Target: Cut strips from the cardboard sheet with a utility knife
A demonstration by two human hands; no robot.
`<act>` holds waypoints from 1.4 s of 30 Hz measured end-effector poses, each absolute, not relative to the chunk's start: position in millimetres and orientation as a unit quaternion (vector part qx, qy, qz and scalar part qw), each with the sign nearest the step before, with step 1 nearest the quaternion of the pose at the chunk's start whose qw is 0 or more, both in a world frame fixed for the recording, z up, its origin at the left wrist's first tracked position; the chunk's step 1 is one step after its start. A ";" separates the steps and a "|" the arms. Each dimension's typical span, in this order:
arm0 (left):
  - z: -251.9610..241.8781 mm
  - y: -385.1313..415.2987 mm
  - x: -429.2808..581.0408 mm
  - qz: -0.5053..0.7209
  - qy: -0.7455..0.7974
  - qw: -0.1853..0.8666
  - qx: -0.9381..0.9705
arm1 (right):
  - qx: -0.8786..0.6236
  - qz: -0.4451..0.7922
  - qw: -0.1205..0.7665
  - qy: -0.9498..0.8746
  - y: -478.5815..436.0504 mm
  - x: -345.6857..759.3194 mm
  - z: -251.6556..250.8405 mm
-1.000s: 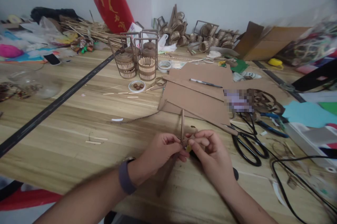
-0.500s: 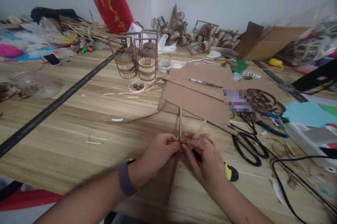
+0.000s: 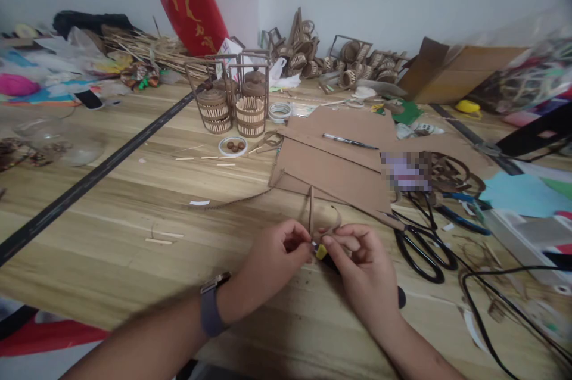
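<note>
My left hand [image 3: 279, 255] is closed, thumb and fingertips pinching the lower end of a narrow brown strip [image 3: 311, 210] that points away from me. Between the thumb and fingers of my right hand [image 3: 364, 261] is a thin, curled paper strip [image 3: 334, 222], light brown. The two hands are close together, with a small gap between their fingertips. Under my right hand lies a yellow and black handle [image 3: 322, 251], mostly covered; its kind is hidden. Beyond the fingers is a brown cardboard sheet [image 3: 330, 168].
Black-handled scissors [image 3: 420, 249] and a black cable [image 3: 473, 302] lie at the right. Small slatted buckets [image 3: 250, 117] in frames stand behind a shallow dish [image 3: 232, 146] holding several brown balls. A pen [image 3: 351, 141] rests on the cardboard. A dark strip [image 3: 111, 168] crosses the table's left.
My fingertips have moved apart slightly. The right hand has shifted right with the thin strip, which now curls over. More of the yellow part of the handle shows between the hands.
</note>
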State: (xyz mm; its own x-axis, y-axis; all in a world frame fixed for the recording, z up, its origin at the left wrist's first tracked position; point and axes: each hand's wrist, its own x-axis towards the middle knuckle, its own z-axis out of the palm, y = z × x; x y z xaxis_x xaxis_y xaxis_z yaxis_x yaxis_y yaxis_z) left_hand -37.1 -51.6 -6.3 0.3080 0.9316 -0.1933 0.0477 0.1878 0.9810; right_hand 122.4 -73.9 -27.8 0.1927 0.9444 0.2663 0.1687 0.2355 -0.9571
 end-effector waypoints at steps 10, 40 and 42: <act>2.1 -56.2 -40.3 0.404 0.442 0.457 0.657 | -0.504 0.288 0.620 -0.528 -76.0 119.2 -18.1; 2.5 -53.3 -34.9 0.377 0.491 0.600 0.507 | -0.503 0.366 0.610 -0.491 -78.7 111.9 -13.6; 1.9 -53.7 -35.2 0.364 0.484 0.634 0.482 | -0.508 0.379 0.606 -0.481 -77.9 113.4 -13.7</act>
State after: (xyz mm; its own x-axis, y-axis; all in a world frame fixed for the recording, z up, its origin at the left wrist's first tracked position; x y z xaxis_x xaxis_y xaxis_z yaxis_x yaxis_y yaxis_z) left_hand -35.2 -53.7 1.9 0.2668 0.9270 -0.2635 0.0058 0.2719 0.9623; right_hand 113.4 -77.9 -13.7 0.2502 0.9478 0.1976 0.0280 0.1969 -0.9800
